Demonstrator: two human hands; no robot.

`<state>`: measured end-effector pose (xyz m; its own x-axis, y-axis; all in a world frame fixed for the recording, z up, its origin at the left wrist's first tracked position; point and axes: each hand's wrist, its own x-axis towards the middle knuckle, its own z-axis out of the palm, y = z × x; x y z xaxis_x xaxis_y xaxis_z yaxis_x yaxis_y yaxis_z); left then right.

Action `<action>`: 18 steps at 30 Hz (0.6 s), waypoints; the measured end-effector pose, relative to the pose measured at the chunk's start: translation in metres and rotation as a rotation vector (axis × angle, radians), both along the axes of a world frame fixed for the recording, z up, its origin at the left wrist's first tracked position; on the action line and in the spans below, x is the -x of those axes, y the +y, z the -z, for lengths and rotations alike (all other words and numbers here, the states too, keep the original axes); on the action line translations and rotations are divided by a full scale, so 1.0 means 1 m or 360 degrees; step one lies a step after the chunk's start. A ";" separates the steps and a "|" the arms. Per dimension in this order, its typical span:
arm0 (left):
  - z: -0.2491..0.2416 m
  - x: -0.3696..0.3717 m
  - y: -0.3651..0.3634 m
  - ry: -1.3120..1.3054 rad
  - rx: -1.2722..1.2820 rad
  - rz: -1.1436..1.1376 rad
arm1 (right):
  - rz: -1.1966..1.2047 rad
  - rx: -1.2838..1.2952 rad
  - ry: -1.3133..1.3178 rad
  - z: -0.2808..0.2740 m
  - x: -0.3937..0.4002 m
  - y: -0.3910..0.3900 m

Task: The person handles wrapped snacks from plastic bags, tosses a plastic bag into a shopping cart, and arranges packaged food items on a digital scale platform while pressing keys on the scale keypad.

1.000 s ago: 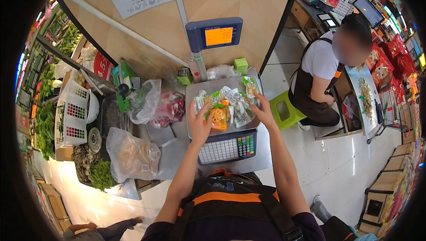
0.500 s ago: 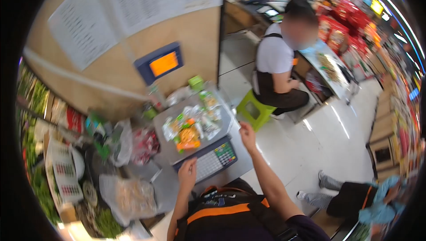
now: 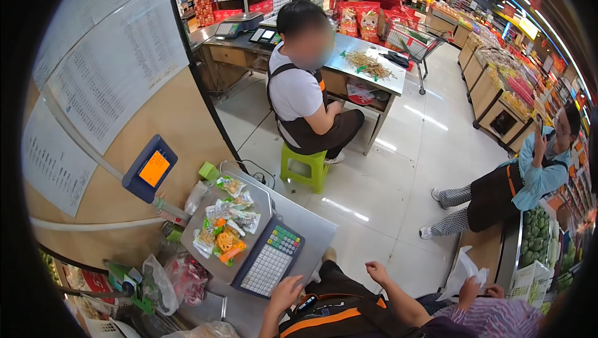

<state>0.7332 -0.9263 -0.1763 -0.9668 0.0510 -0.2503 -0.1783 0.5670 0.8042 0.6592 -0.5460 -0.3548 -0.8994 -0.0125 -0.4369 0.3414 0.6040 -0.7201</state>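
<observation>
My left hand (image 3: 285,293) is just off the lower right corner of the scale's keypad (image 3: 269,262), its fingers loosely bent and nothing visible in them. Out to the right, over the floor, my right hand (image 3: 377,272) is raised with fingers curled; what they hold, if anything, is too small to tell. On the metal scale plate (image 3: 254,186) lie several small wrapped packets (image 3: 244,218) and an orange packet (image 3: 231,247). The scale's display (image 3: 151,168) glows orange on a post behind the plate.
A person (image 3: 300,98) sits on a green stool (image 3: 303,166) beside a table (image 3: 349,45). Another person (image 3: 523,170) stands at right. Near my right arm, a person in striped clothing (image 3: 492,316) holds a white bag (image 3: 463,276). Plastic bags (image 3: 187,279) lie left of the scale.
The view has swung right, bringing in more of the shop and the person with the white bag. My left hand is now near the keypad's right end; my right hand is farther from the scale.
</observation>
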 end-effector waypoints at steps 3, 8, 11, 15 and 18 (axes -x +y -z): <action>0.002 -0.003 0.004 -0.0125 0.0136 0.0195 | 0.0013 -0.0069 -0.0154 0.019 -0.018 0.028; 0.008 -0.006 0.020 -0.0313 0.0223 0.0095 | -0.0077 0.0013 -0.0109 0.045 0.017 0.036; 0.015 -0.012 0.026 -0.0380 0.0233 -0.0126 | -0.0309 -0.0148 0.0068 0.042 0.065 0.014; 0.090 -0.057 -0.011 -0.0322 -0.0028 -0.0768 | -0.0578 0.0096 0.0199 -0.019 0.140 -0.041; 0.141 -0.091 -0.043 -0.0420 -0.0040 -0.1771 | -0.0681 0.0231 0.0248 -0.076 0.188 -0.079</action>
